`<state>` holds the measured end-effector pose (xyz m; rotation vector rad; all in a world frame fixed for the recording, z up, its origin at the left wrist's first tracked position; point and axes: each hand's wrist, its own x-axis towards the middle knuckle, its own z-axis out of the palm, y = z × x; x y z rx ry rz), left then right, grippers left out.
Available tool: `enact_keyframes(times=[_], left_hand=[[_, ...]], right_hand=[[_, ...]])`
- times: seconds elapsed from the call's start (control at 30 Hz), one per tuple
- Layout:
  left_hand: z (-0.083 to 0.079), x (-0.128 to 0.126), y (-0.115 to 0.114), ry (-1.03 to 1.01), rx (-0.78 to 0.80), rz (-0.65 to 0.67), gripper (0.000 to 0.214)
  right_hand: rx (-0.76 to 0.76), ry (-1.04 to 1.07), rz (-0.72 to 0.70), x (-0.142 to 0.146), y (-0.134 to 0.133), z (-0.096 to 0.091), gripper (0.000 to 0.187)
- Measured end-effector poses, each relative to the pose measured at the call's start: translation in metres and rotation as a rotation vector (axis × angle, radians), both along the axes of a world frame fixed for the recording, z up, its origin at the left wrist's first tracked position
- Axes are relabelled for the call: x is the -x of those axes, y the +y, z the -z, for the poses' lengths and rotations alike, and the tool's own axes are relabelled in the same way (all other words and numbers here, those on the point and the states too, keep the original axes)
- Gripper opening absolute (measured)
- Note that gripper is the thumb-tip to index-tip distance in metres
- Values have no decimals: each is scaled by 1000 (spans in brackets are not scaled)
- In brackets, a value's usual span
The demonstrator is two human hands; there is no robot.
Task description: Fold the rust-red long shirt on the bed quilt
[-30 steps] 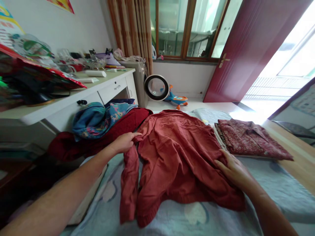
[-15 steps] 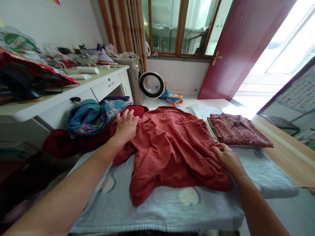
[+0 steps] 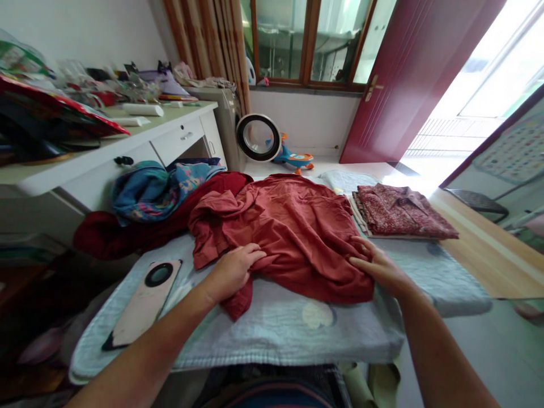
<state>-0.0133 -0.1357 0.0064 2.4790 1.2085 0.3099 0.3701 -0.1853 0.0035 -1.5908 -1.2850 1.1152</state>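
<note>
A rust-red shirt [image 3: 293, 232] lies crumpled on a pale blue padded surface [image 3: 276, 328]. My left hand [image 3: 233, 271] rests on the shirt's near left hem, fingers curled round the cloth. My right hand [image 3: 376, 265] presses on the shirt's right edge, fingers together gripping a fold. The shirt's left sleeve [image 3: 208, 224] is bunched toward the middle.
A folded patterned red shirt [image 3: 402, 212] lies at the right. A dark red garment [image 3: 127, 232] and a blue patterned cloth [image 3: 148, 190] are heaped at the left by a cluttered desk [image 3: 106, 153]. A pink phone [image 3: 142, 300] lies on the near left of the surface.
My left hand came back from the shirt's far left shoulder to its near hem. The left sleeve got folded inward. A phone has come into view. My right hand stayed at the right edge.
</note>
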Motion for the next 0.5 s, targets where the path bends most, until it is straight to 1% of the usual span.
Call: enact_keyframes(times=[0.07, 0.13, 0.17, 0.23, 0.3, 0.37, 0.43, 0.5], left_hand=[[-7, 6, 12, -146, 88, -28, 44], [-17, 12, 23, -294, 195, -98, 30], [-22, 16, 28, -367, 255, -139, 29], [-32, 23, 37, -499, 368, -213, 37], [-42, 29, 46, -549, 411, -252, 41], [-53, 33, 56, -502, 347, -264, 38], [-66, 34, 65, -416, 223, -274, 32], [-76, 34, 73, -358, 132, -284, 27]], right_hand=[[57, 160, 89, 3, 0, -2, 56], [54, 282, 169, 4, -1, -6, 42], [41, 329, 184, 5, -1, -7, 38], [36, 391, 161, 6, -1, -7, 37], [34, 416, 142, 7, 0, -4, 41], [-3, 418, 180, 7, 2, 0, 40], [-49, 423, 236, 7, 4, 6, 34], [-57, 450, 274, 6, 5, 9, 29]])
